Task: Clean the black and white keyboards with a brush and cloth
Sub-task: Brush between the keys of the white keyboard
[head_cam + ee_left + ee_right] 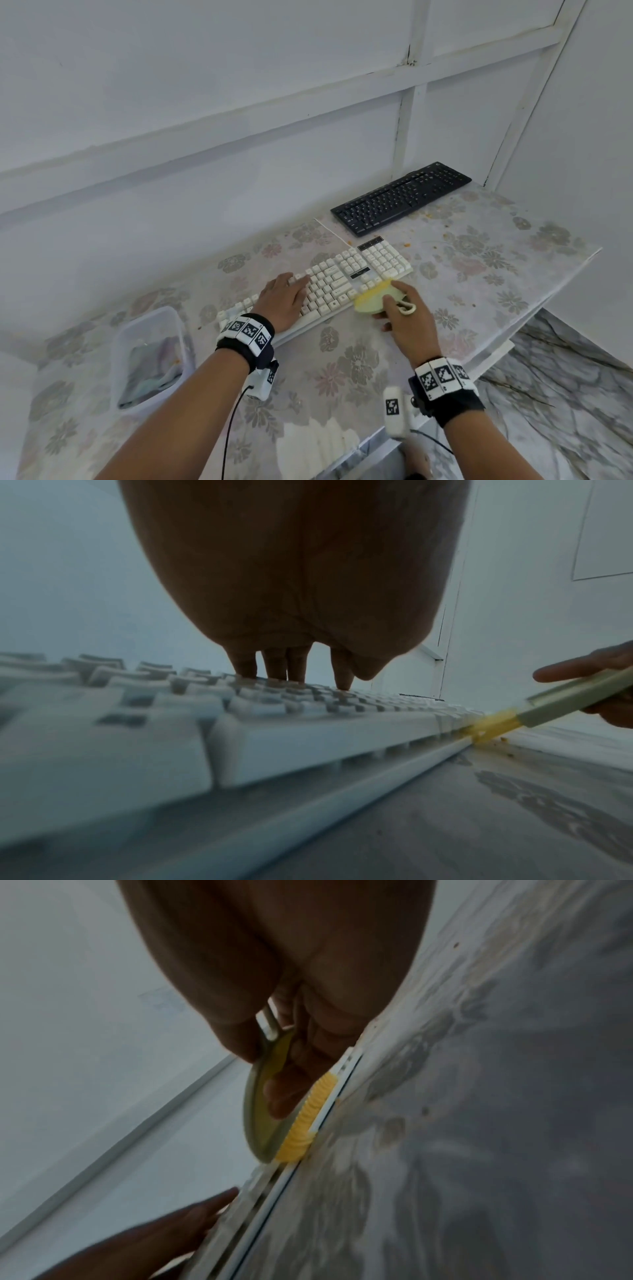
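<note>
White plastic keyboard [329, 284] sits mid-tabletop, slanted. Left hand [282, 299] lies flat on its keys, fingers straight and slightly spread. Right hand [406, 315] pinches a pale green, yellow-bristled brush [375, 296] against its near edge. Black keyboard [400, 197] sits at the far corner.

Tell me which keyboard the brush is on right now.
The white keyboard, the nearer one. The right hand holds the brush at its front edge while the left hand rests on its keys. The black keyboard lies untouched behind.
</note>
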